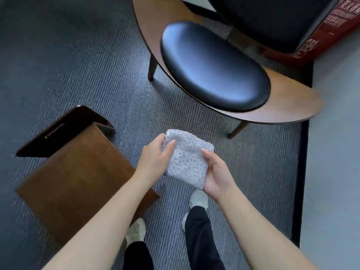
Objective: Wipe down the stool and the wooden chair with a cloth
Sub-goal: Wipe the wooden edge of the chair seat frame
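Observation:
A folded pale cloth (188,158) with a small dotted texture is held in mid-air in front of me. My left hand (155,158) pinches its upper left edge between thumb and fingers. My right hand (216,172) grips its lower right side, thumb lying on top. The brown wooden stool (78,172) stands on the carpet at the lower left, partly under my left forearm. The wooden chair (288,106) with a black padded seat (212,65) stands ahead at the upper right, about a hand's length beyond the cloth.
Grey striped carpet (78,65) covers the floor. A black strip edges the carpet at the right beside a pale floor (335,152). A red object (311,43) stands behind the chair. My feet in light shoes (198,199) are below the cloth.

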Demonstrator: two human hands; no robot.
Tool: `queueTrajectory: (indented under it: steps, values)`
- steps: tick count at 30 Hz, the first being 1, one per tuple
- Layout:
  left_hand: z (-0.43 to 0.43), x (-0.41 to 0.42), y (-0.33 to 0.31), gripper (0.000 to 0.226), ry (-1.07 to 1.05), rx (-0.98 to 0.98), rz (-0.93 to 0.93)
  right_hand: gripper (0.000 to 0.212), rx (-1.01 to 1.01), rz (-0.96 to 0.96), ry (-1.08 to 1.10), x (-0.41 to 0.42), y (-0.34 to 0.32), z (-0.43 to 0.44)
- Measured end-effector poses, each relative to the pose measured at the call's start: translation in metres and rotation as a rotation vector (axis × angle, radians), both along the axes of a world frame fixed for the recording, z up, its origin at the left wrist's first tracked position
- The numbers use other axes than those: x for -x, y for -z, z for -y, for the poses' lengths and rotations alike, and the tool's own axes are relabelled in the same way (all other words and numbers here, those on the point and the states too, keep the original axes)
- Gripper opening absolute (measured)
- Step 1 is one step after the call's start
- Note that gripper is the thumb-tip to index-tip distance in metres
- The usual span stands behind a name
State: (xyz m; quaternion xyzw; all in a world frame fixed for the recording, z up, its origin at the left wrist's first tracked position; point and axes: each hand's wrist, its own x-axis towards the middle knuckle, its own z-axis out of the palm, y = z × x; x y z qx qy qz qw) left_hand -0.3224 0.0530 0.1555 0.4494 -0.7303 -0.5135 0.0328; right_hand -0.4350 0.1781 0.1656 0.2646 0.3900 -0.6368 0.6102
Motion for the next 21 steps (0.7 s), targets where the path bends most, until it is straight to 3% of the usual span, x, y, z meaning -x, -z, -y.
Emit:
queueTrajectory:
  steps: [11, 21]
  values:
    - [0.020, 0.142, -0.011, 0.034, 0.026, 0.010, -0.011, 0.039, -0.054, 0.030, 0.011, 0.148, -0.023, 0.016]
    - [0.140, 0.214, 0.011, 0.032, 0.145, -0.019, 0.023, 0.036, -0.039, 0.056, 0.144, 0.206, -0.008, 0.123]
